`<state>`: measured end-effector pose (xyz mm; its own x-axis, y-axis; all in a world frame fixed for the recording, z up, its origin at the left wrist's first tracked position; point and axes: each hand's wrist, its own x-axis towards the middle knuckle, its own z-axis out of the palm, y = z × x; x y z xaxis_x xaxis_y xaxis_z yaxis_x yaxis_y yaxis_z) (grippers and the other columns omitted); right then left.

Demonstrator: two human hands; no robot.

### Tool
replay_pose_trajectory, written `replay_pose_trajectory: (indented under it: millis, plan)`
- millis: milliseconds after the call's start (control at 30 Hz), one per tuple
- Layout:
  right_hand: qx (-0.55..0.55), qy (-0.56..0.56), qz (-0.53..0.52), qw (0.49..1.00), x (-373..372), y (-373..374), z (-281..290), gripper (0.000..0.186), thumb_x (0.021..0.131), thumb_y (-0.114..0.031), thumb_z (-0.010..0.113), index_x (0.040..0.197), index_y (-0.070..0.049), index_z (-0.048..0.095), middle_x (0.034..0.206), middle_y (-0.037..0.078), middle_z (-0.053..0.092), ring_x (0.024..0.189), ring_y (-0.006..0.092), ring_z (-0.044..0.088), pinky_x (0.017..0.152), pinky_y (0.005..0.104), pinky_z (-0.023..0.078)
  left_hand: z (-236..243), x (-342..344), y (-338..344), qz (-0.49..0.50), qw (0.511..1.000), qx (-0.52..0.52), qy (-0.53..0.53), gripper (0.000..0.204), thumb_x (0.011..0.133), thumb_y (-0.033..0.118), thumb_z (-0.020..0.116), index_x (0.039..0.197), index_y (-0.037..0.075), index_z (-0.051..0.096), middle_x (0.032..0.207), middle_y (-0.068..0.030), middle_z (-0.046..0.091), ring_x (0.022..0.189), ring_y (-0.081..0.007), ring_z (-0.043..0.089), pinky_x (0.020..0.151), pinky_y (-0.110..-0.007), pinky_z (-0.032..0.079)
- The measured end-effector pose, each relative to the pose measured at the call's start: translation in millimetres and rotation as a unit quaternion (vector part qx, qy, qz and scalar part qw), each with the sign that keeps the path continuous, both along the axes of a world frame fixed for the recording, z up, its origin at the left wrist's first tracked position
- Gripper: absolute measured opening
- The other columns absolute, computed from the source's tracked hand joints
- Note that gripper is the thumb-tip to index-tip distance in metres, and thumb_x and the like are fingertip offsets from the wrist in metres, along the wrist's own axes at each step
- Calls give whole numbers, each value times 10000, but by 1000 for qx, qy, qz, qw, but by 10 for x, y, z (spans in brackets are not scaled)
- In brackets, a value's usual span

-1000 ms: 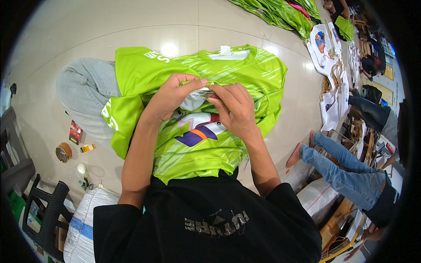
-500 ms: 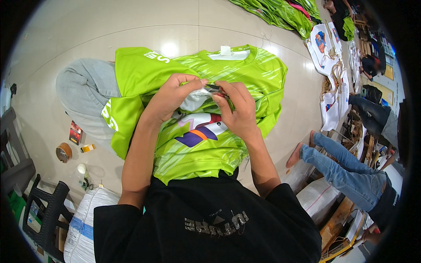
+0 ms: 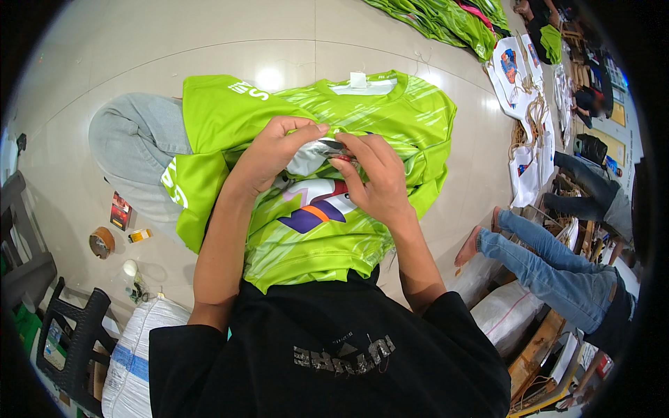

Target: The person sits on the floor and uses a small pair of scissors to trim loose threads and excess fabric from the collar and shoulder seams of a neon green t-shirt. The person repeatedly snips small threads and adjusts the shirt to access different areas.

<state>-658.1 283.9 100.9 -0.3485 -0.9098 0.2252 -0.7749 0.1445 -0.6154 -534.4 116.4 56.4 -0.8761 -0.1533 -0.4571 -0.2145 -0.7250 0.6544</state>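
A lime-green jersey [image 3: 306, 256] with white streaks lies across my lap, its collar away from me and a white tag at the neck. My left hand [image 3: 268, 159] is closed, pinching a fold of it between thumb and fingers, with the whitish inside turned out. In my right hand [image 3: 380, 174], also closed, is a small pair of thread snips [image 3: 334, 145], with a dark blade and a bit of red showing. The blade touches or nearly touches the fold beside my left fingertips; the rest of the tool is hidden by my fingers.
On the tiled floor at left are a tape roll [image 3: 102, 242], a red box [image 3: 120, 211] and a small yellow item [image 3: 139, 236]. A white sack [image 3: 132, 355] stands lower left. More green garments [image 3: 446, 24] lie far right. Other people's legs [image 3: 536, 240] extend at right.
My right fingers and the snips have shifted slightly, and more of the dark blade shows. My left hand stays on the fold. People at right have moved a little.
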Motion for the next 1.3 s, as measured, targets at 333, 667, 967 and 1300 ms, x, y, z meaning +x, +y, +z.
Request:
replay_pose_trajectory:
  millis: [333, 667, 967, 1300]
  plan:
    - [-6, 45, 17, 999, -25, -46, -19, 291, 835, -91, 763, 1102, -26, 667, 847, 100, 627, 747, 291, 600, 664, 399, 467, -40, 4, -1, -12, 1000, -10, -7, 198, 991, 225, 670, 947, 42, 731, 877, 35, 695, 763, -22, 602, 660, -217, 456]
    - [-6, 42, 17, 999, -11, -43, 15, 313, 832, -104, 770, 1118, -29, 668, 850, 93, 634, 748, 288, 600, 667, 399, 468, -15, 2, 12, -5, 1000, -11, -13, 201, 992, 229, 667, 937, 47, 731, 874, 38, 689, 760, -19, 590, 662, -222, 451]
    - [-3, -41, -48, 998, -18, 4, -28, 309, 883, -95, 741, 1166, -12, 649, 890, 124, 647, 785, 286, 632, 709, 373, 505, -1, -3, 14, -2, 1000, -11, -25, 210, 995, 241, 665, 923, 54, 727, 846, 50, 682, 721, -11, 574, 621, -209, 430]
    - [36, -255, -234, 937, -81, 64, 23, 312, 911, -173, 764, 1154, -10, 656, 883, 23, 626, 776, 90, 549, 649, 270, 453, 34, -10, 12, 8, 1000, -2, -24, 217, 985, 255, 674, 919, 55, 725, 833, 42, 689, 716, -13, 591, 618, -210, 441]
